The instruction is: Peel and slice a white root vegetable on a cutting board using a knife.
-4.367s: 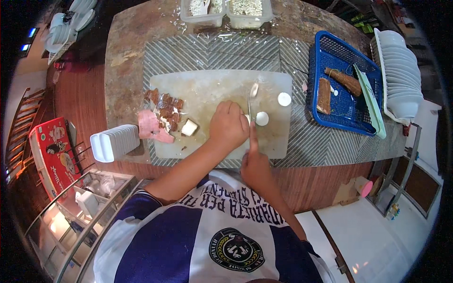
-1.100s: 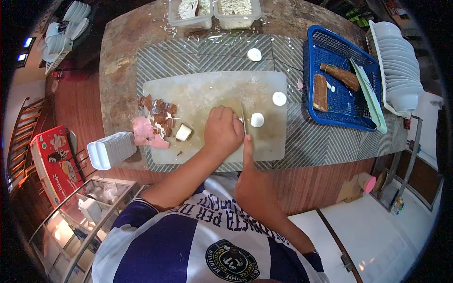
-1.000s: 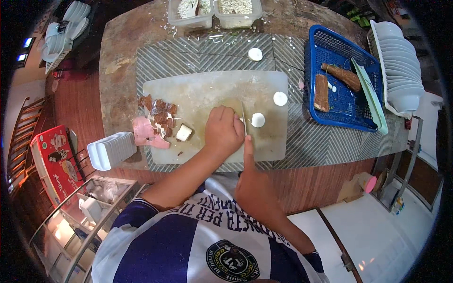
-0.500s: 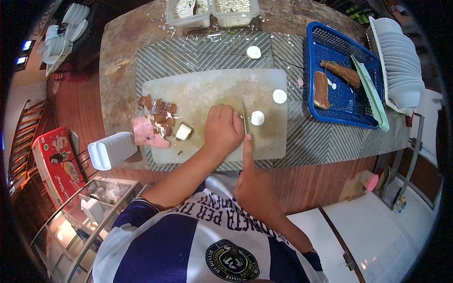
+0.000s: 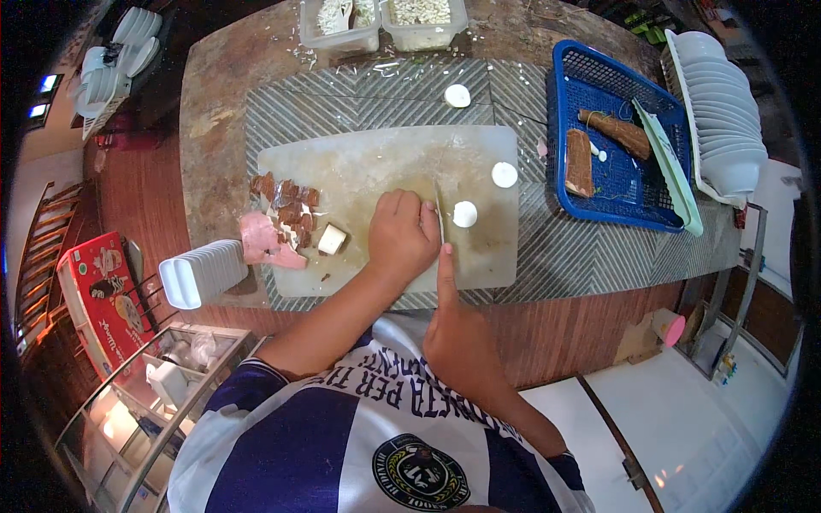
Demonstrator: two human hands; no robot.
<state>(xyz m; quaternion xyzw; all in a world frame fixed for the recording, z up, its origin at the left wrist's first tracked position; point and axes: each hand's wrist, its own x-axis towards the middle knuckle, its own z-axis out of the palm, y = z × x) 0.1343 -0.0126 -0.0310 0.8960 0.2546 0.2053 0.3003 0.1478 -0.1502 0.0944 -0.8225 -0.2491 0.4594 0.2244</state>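
Note:
On the translucent cutting board (image 5: 359,158), my left hand (image 5: 402,229) is closed, its fingers bunched over something it hides. My right hand (image 5: 457,329) grips a knife (image 5: 440,208), the index finger stretched along the spine. The thin blade stands beside my left thumb and touches or nearly touches it. Just right of the blade lies a white round slice (image 5: 465,214); another round slice (image 5: 505,175) is near the board's right edge, and a third slice (image 5: 457,96) rests beyond the board. Left on the board are brown peelings (image 5: 289,203), a pink piece (image 5: 267,243) and a whitish chunk (image 5: 333,240).
A blue basket (image 5: 590,211) at the right holds brown-skinned roots (image 5: 617,132) and a long pale green object (image 5: 669,167). Beyond it stands a rack of white bowls (image 5: 723,107). Tubs of chopped white bits (image 5: 421,34) stand at the far edge; stacked white containers (image 5: 203,272) are left.
The view has shifted very slightly. My hands, the knife and the slices keep nearly the same places on the board.

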